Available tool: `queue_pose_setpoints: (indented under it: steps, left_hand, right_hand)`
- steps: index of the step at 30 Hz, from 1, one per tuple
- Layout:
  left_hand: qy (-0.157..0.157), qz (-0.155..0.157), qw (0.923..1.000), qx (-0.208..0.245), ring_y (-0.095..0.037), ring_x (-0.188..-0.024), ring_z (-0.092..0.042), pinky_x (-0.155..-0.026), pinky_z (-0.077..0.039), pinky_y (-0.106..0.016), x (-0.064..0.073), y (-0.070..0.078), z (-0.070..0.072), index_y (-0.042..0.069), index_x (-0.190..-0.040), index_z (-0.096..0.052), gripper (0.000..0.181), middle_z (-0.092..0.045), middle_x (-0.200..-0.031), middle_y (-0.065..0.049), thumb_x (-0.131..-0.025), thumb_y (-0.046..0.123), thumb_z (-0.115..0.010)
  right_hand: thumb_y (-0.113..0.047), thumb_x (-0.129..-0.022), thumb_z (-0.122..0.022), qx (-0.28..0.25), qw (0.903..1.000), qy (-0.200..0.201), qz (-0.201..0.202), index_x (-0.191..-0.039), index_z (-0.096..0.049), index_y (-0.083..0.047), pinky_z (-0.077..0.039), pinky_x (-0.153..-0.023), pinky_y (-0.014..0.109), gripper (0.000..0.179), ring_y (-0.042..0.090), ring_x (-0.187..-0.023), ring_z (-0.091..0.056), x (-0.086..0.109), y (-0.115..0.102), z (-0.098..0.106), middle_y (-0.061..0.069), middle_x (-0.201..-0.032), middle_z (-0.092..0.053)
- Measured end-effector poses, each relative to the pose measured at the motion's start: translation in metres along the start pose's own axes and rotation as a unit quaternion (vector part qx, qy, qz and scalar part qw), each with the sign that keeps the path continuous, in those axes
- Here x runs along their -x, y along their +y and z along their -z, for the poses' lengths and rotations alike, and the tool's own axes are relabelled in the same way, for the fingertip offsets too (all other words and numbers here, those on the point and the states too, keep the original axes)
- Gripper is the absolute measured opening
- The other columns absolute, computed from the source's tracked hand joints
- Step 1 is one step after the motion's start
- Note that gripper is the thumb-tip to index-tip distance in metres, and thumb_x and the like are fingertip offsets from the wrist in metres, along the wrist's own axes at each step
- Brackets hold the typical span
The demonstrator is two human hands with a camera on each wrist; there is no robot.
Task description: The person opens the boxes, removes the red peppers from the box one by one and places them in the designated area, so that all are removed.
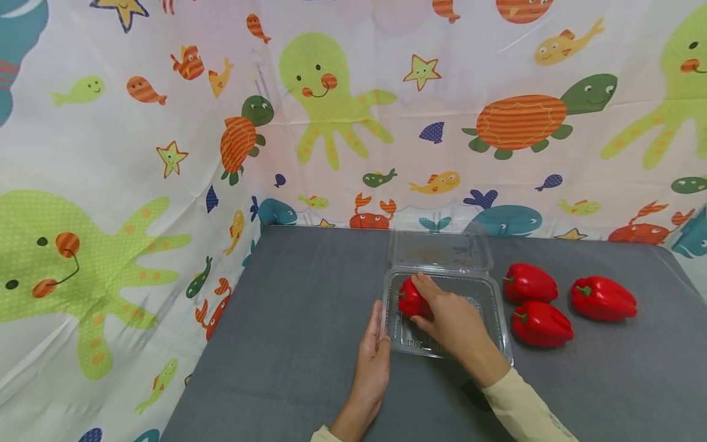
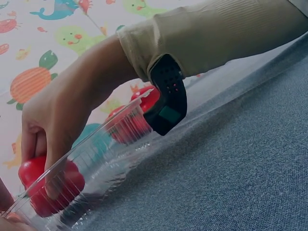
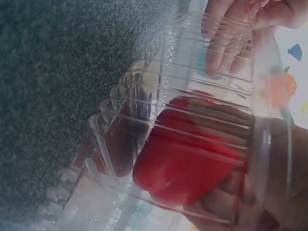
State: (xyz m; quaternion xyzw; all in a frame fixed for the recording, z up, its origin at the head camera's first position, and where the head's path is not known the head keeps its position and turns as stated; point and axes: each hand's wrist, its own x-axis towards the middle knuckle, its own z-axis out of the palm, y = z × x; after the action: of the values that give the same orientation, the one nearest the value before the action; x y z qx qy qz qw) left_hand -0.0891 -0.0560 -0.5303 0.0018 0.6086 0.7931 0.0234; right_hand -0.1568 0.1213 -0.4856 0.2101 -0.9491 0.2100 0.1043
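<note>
A clear plastic clamshell box [image 1: 442,350] lies on the grey cloth with its lid [image 1: 439,250] folded back toward the wall. Inside its left part is a red bell pepper [image 1: 411,298], which my right hand [image 1: 455,316] grips from above, fingers on the far side and thumb on the near side. In the right wrist view the pepper [image 3: 185,156] shows through the box's ribbed wall. My left hand [image 1: 374,362] holds the box's left side, fingers along the outer wall and thumb near the rim.
Three more red bell peppers lie right of the box: one at the back [image 1: 530,283], one in front [image 1: 542,324], one farther right [image 1: 604,298]. A cloth wall [image 1: 342,202] printed with sea animals stands behind and to the left of the grey table [image 1: 287,344].
</note>
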Motion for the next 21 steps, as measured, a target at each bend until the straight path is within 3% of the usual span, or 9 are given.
queue_pose_setpoints:
  steps: [7, 21]
  left_hand:
    - [0.001, 0.017, 0.9998, 0.006, -0.010, -0.161, -0.014, -0.126, -0.015, -0.026, 0.000, 0.002, 0.000, 0.019, -0.171, -0.017, 0.071, -0.015, -0.177, 0.002, -0.106, -0.008, -0.033]
    - [0.002, 0.012, 0.9999, 0.009, -0.013, -0.161, -0.014, -0.126, -0.016, -0.028, 0.000, 0.004, -0.002, 0.012, -0.171, -0.015, 0.070, -0.014, -0.177, -0.001, -0.106, -0.009, -0.033]
  right_hand:
    - [-0.030, -0.077, -0.096, 0.009, 0.9998, -0.011, -0.013, -0.155, -0.055, -0.008, -0.063, -0.082, 0.058, 0.090, 0.040, -0.100, -0.077, 0.003, -0.003, 0.006, 0.014, -0.151, -0.059]
    - [-0.029, -0.078, -0.096, 0.037, 0.9991, 0.023, 0.001, -0.154, -0.056, -0.010, -0.065, -0.071, 0.053, 0.088, 0.040, -0.106, -0.076, 0.014, -0.007, 0.020, 0.015, -0.151, -0.059]
